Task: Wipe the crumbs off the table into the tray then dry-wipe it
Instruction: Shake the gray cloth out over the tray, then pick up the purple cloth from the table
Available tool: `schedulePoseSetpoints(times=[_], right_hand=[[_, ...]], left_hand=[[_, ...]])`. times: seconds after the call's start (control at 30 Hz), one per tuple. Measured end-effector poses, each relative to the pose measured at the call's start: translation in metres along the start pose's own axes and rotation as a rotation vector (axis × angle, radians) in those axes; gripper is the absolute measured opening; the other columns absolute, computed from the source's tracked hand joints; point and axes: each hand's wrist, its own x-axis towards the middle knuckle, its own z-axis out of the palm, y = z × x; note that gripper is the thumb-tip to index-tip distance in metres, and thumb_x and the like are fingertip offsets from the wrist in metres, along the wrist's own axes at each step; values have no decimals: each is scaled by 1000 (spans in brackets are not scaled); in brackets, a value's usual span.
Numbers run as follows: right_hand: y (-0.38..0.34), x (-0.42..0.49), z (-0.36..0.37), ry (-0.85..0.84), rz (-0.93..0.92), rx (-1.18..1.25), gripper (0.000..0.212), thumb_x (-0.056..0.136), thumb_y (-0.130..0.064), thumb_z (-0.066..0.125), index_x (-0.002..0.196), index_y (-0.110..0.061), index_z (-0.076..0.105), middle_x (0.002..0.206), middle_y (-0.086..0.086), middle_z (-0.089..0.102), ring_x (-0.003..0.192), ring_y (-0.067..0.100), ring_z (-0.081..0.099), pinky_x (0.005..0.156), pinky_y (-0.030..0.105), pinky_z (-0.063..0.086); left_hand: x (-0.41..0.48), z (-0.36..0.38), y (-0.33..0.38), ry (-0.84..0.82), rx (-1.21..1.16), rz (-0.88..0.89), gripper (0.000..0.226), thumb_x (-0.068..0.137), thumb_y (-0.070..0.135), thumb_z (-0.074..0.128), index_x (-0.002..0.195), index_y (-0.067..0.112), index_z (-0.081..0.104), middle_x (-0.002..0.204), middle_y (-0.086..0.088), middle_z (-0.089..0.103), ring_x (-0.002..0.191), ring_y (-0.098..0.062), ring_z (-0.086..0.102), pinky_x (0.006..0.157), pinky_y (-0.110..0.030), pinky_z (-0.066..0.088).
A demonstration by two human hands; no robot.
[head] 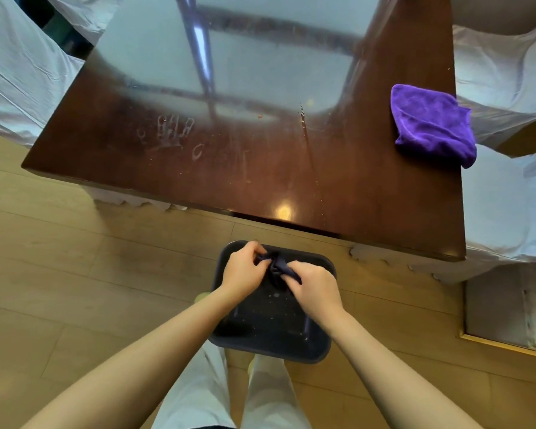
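Observation:
A dark tray (270, 335) rests on the floor just in front of the table's near edge, with pale crumbs scattered on its bottom. Over the tray, my left hand (242, 269) and my right hand (314, 289) both grip a bunched dark cloth (277, 267) between them. The glossy dark wooden table (229, 168) shows wet streaks, a handprint mark and a few small crumbs near its middle. A folded purple cloth (432, 123) lies at the table's right edge, away from both hands.
White-covered chairs (22, 66) stand at the left and along the right side (505, 72) of the table. The floor (75, 274) is light wood planks. A gold-framed panel (508, 317) stands at the right. My legs in pale trousers show below the tray.

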Motion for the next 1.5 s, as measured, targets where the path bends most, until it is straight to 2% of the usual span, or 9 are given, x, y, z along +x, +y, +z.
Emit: schedulePoseSetpoints(times=[0.1,0.17,0.4,0.63,0.83,1.03,1.13,1.27,1.5], right_hand=[[-1,2,1,115,119,49,12,88,-23,58,94,-14,64,87,5,71,76,20,63,60,27,44],[-2,3,4,52,94,64,11,87,-25,59,90,-14,62,85,4,69,76,19,62,61,28,44],[11,16,-9,6,197,39,28,90,-23,57,115,-14,62,109,8,70,98,25,64,83,34,51],[11,12,-22,-22,104,-102,23,93,-23,51,114,-18,59,108,4,70,99,23,63,95,38,44],[1,-4,-49,25,-4,3,16,93,-21,51,108,-22,58,101,-2,69,87,13,62,64,4,32],[-16,-2,-127,58,-90,206,12,86,-13,61,91,-24,62,81,-5,68,74,11,62,64,27,48],[-19,7,-188,125,-113,279,14,84,-9,64,90,-21,66,82,-3,70,75,3,61,69,19,48],[-13,24,-264,271,-112,253,15,83,-7,65,94,-15,70,82,-3,70,75,3,61,68,14,47],[45,58,-301,368,28,126,17,80,-2,65,94,-9,70,83,9,68,81,27,65,78,44,52]], left_hand=[[5,2,1,-87,-21,37,12,81,19,64,86,23,54,78,14,58,76,1,57,60,-13,41],[6,3,1,-51,-42,0,12,81,18,64,88,21,55,79,11,58,77,-4,58,64,-16,44],[2,4,-4,4,15,28,9,85,19,60,88,24,53,81,8,61,73,-4,57,59,-15,40],[4,-16,0,-84,304,203,13,88,22,55,100,17,55,83,7,57,65,-6,50,53,-12,31],[-10,-47,37,-100,412,405,14,86,25,56,100,21,56,85,0,68,69,-16,56,61,-28,43],[-14,-85,112,-132,254,499,14,83,20,63,96,23,67,80,13,67,68,-1,59,68,-21,51],[-4,-92,169,-113,147,555,12,80,16,65,90,20,70,71,22,60,65,5,59,66,-9,47],[26,-82,252,-66,131,652,11,79,19,64,88,20,70,75,11,64,73,-6,61,66,-16,44],[80,-11,303,-88,328,700,16,80,13,56,95,9,61,97,-13,69,92,-34,60,76,-37,45]])
